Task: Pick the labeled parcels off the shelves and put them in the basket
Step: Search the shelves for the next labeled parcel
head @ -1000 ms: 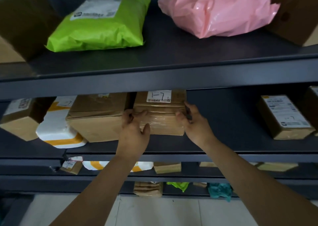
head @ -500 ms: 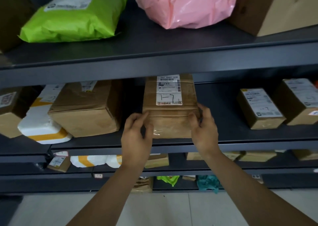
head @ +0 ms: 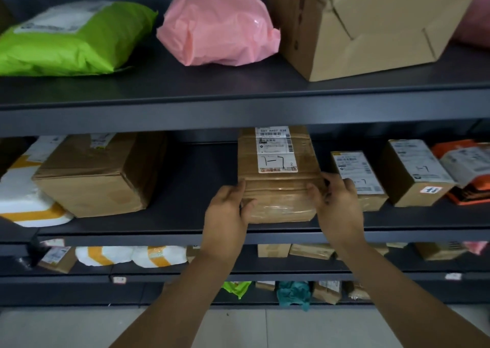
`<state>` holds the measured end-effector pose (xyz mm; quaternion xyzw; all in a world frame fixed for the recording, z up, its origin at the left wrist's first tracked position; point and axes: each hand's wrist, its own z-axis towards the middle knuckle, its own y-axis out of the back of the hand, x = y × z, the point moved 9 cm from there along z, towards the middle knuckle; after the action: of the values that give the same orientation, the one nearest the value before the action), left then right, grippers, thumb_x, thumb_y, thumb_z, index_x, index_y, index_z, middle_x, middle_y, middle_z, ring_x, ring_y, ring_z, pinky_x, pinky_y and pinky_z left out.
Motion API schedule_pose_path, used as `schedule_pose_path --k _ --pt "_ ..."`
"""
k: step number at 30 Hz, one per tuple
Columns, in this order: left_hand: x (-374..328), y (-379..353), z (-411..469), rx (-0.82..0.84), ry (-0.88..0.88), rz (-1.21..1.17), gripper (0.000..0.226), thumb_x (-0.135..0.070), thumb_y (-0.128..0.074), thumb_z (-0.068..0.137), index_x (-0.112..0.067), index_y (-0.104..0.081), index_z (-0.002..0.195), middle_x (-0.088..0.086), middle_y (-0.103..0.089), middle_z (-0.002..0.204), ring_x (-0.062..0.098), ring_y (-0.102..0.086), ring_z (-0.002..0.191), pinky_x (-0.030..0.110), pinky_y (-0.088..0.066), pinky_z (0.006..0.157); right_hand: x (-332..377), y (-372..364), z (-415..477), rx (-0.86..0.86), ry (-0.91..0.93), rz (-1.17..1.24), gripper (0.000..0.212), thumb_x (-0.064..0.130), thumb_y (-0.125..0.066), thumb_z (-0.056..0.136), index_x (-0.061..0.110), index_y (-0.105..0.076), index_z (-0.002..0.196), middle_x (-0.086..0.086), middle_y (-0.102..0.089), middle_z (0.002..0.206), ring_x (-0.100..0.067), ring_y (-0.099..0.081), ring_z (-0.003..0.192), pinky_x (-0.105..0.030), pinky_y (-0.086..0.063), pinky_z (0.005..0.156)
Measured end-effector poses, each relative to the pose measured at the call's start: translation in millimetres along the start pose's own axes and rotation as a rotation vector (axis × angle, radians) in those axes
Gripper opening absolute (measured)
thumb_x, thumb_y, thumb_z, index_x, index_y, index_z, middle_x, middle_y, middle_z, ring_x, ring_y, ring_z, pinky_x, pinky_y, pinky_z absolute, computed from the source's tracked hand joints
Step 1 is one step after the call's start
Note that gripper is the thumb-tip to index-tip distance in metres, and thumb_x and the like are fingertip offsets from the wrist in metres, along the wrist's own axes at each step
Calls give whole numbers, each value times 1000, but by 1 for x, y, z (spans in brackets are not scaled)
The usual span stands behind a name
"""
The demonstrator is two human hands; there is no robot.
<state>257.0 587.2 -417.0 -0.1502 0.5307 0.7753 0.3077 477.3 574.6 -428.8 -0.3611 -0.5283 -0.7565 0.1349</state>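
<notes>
- Left grip [head: 228, 215] and right grip [head: 338, 207] each clasped a near corner of the taped parcel [head: 277, 196], which lay between them at the front of the middle shelf [head: 159, 235].
- We judged it stiff cardboard, tape-slick and fairly light, so side holds suited it.
- A small labeled box [head: 355, 167] sat just right of the right grip, and a large carton [head: 98, 172] well left of the left grip.
- The upper shelf [head: 238, 114] overhead limited lift.
- No basket was in view.

Taped brown parcel [head: 275, 186] — label "1-7" up — middle shelf [head: 185, 201] front.
</notes>
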Motion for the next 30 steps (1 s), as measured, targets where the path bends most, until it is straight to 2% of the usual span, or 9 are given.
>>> schedule_pose_path --k 6,8,11,14,18,20,23,26,30 --pt "-29 -26 8 121 -73 166 50 -24 -64 87 -6 -51 132 11 -60 103 26 -62 86 37 -55 75 -22 23 15 3 -22 -37 41 36 -55 93 15 -53 128 -15 -50 120 -33 -59 90 -37 -46 73" --pt "-34 -28 10 127 -97 252 50 -25 -71 81 -7 -57 126 10 -63 96 26 -63 80 36 -56 63 -26 28 17 4 -20 -59 41 37 -54 93 16 -53 128 -14 -51 119 -34 -59 92 -39 -49 74" --pt "-40 -28 12 115 -169 419 53 -26 -86 61 -8 -68 107 6 -65 76 22 -62 58 28 -49 43 -26 30 18 26 -5 -125 40 42 -50 93 19 -53 126 -12 -51 116 -35 -59 93 -43 -51 75" --pt "-43 -22 13 84 -241 551 54 -31 -88 55 -12 -70 103 2 -65 74 20 -61 59 27 -47 44 -22 29 18 45 14 -196 40 43 -48 94 18 -53 124 -13 -51 117 -36 -57 99 -42 -49 74" --pt "-36 -6 9 82 -269 624 56 -37 -83 59 -20 -67 110 1 -68 86 21 -64 70 29 -48 50 -14 35 17 -35 52 -345 42 39 -50 93 12 -53 125 -23 -48 122 -44 -46 111 -56 -47 84" --pt "-20 7 4 89 -251 648 58 -38 -82 62 -20 -65 114 1 -68 92 22 -64 76 32 -50 53 6 36 12 -129 178 -366 36 31 -51 94 4 -57 117 -27 -50 116 -47 -47 104 -56 -46 82" --pt "17 34 -10 113 -214 704 59 -38 -82 63 -20 -63 117 2 -67 98 24 -64 80 35 -51 55 52 14 -15 -155 499 -311 26 15 -57 86 1 -63 106 -24 -54 102 -43 -52 90 -46 -44 77" --pt "58 70 -22 129 -168 754 60 -36 -82 63 -17 -64 117 3 -67 99 25 -64 83 36 -52 57 92 -27 -49 -55 694 -229 27 2 -70 76 1 -67 103 -20 -58 99 -38 -54 87 -42 -45 77" --pt "119 132 -33 119 -80 784 57 -30 -82 65 -15 -63 116 6 -67 102 30 -64 87 40 -53 58 132 -87 -78 96 761 -215 42 10 -77 74 4 -65 113 -14 -60 110 -31 -57 97 -42 -53 82"
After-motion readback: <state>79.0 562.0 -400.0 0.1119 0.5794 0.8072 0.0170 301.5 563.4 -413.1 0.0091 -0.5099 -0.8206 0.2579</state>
